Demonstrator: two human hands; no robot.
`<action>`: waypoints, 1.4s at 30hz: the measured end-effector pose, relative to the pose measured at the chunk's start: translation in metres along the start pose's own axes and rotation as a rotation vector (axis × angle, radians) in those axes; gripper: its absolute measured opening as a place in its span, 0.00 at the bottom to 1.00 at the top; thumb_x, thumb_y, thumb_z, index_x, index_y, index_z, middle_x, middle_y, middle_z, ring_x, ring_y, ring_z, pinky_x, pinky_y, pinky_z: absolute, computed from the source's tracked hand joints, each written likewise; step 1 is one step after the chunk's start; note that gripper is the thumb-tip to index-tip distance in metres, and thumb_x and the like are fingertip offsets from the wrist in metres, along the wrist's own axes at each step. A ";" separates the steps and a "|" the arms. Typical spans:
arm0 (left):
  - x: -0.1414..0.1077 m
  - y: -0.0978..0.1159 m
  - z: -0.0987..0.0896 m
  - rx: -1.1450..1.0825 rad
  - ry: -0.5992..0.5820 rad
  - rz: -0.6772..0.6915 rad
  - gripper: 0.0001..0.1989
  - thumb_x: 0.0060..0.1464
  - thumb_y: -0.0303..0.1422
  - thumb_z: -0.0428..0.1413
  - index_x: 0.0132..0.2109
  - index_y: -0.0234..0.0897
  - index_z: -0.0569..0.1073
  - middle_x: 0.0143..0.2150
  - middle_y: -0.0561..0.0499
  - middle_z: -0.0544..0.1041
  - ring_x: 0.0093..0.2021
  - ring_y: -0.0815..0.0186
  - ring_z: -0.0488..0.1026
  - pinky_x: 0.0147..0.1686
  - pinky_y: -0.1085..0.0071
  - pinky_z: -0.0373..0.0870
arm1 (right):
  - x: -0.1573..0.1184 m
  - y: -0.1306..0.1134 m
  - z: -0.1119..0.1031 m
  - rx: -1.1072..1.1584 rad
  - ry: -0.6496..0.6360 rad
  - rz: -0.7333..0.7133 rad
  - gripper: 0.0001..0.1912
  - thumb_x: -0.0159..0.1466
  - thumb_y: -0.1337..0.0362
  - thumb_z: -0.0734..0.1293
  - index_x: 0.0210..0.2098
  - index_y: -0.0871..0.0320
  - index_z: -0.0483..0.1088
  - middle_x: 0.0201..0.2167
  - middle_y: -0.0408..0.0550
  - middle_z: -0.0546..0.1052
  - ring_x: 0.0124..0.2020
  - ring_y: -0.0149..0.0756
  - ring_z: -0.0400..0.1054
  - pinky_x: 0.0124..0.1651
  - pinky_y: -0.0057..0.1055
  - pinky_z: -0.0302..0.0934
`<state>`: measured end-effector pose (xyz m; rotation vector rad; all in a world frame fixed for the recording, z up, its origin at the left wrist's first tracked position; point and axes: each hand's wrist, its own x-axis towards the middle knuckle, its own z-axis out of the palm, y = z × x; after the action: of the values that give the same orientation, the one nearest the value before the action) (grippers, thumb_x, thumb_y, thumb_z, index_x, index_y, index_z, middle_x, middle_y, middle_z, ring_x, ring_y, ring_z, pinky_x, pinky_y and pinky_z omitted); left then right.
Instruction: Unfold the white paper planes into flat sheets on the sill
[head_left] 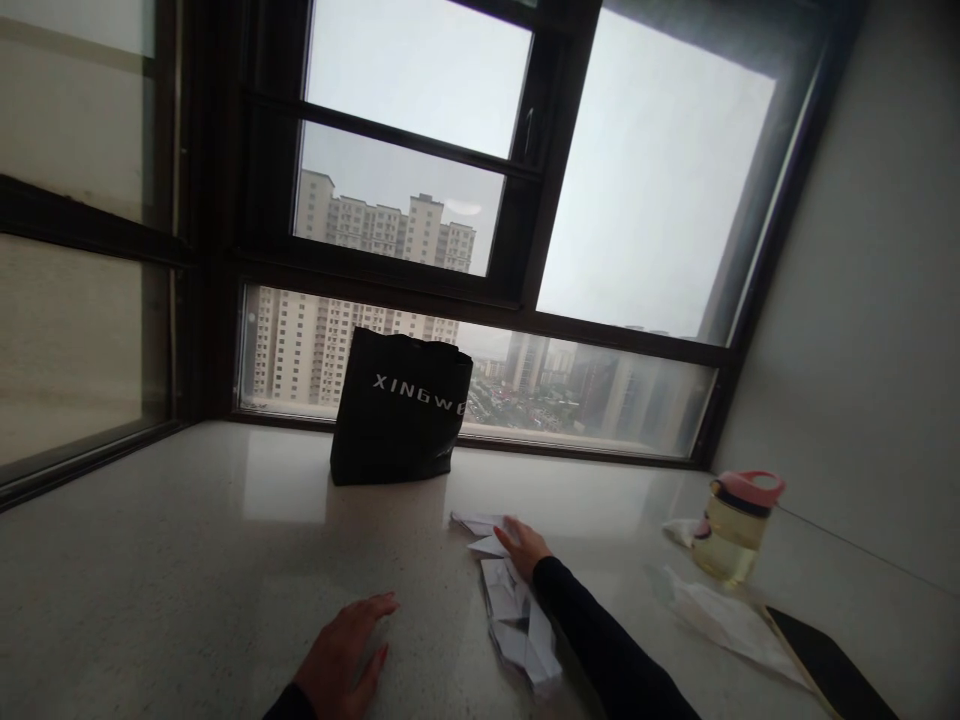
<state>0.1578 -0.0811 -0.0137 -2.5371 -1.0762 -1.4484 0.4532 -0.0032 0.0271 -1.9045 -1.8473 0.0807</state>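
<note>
A: what's R hand (525, 550) on rn?
B: folded white papers (514, 605), tbh. L hand (341, 655) nearby, thumb & fingers apart.
A: & the rest?
B: blk bag (405, 420) upright by the window (660, 180), pink-lidded bottle (731, 530) off R w/ dark flat slab (825, 665) near it.

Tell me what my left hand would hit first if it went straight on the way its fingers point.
Most likely the folded papers: the left hand points across the counter towards them, though depth is hard to judge from this one view.

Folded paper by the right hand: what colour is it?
White folded paper, best seen in the head view.
</note>
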 end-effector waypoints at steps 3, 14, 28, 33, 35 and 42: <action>0.000 0.001 -0.001 -0.007 -0.005 -0.015 0.14 0.49 0.33 0.44 0.45 0.41 0.63 0.41 0.49 0.72 0.41 0.65 0.69 0.42 0.70 0.66 | -0.006 -0.025 0.017 0.018 -0.042 -0.086 0.18 0.59 0.60 0.59 0.46 0.64 0.62 0.47 0.57 0.65 0.50 0.41 0.56 0.50 0.36 0.49; 0.005 0.004 -0.008 -0.041 -0.043 -0.046 0.13 0.50 0.34 0.43 0.43 0.40 0.66 0.42 0.47 0.71 0.42 0.63 0.67 0.42 0.66 0.65 | -0.051 -0.088 0.007 0.178 -0.164 -0.411 0.23 0.60 0.55 0.53 0.51 0.60 0.56 0.50 0.52 0.62 0.52 0.37 0.52 0.52 0.35 0.46; 0.004 0.005 0.000 0.017 0.014 -0.044 0.14 0.49 0.35 0.43 0.43 0.39 0.64 0.44 0.46 0.70 0.44 0.63 0.67 0.43 0.67 0.64 | -0.111 -0.043 -0.014 0.135 -0.454 -0.227 0.55 0.26 0.67 0.72 0.54 0.62 0.51 0.44 0.57 0.63 0.41 0.47 0.63 0.46 0.35 0.54; 0.000 -0.009 0.005 0.146 0.053 -0.077 0.17 0.50 0.39 0.43 0.45 0.39 0.64 0.47 0.45 0.68 0.45 0.61 0.66 0.42 0.65 0.64 | -0.105 -0.093 -0.009 0.317 -0.359 -0.294 0.49 0.31 0.69 0.72 0.52 0.56 0.51 0.45 0.52 0.64 0.45 0.45 0.59 0.46 0.37 0.53; 0.000 -0.014 0.005 0.155 0.059 -0.115 0.17 0.50 0.40 0.42 0.45 0.39 0.63 0.47 0.44 0.68 0.44 0.61 0.66 0.42 0.64 0.65 | -0.106 -0.109 -0.010 0.390 -0.340 -0.286 0.45 0.34 0.71 0.71 0.51 0.54 0.53 0.42 0.49 0.66 0.42 0.43 0.61 0.44 0.37 0.55; 0.004 -0.009 0.002 -0.184 -0.038 -0.245 0.17 0.53 0.38 0.40 0.49 0.38 0.58 0.43 0.47 0.70 0.38 0.66 0.70 0.38 0.70 0.68 | -0.111 -0.118 -0.006 0.622 -0.015 -0.378 0.23 0.51 0.73 0.61 0.46 0.54 0.58 0.40 0.47 0.67 0.41 0.38 0.60 0.43 0.35 0.55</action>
<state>0.1552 -0.0713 -0.0141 -2.6414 -1.3624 -1.6323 0.3368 -0.1140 0.0451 -1.1246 -1.8714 0.4804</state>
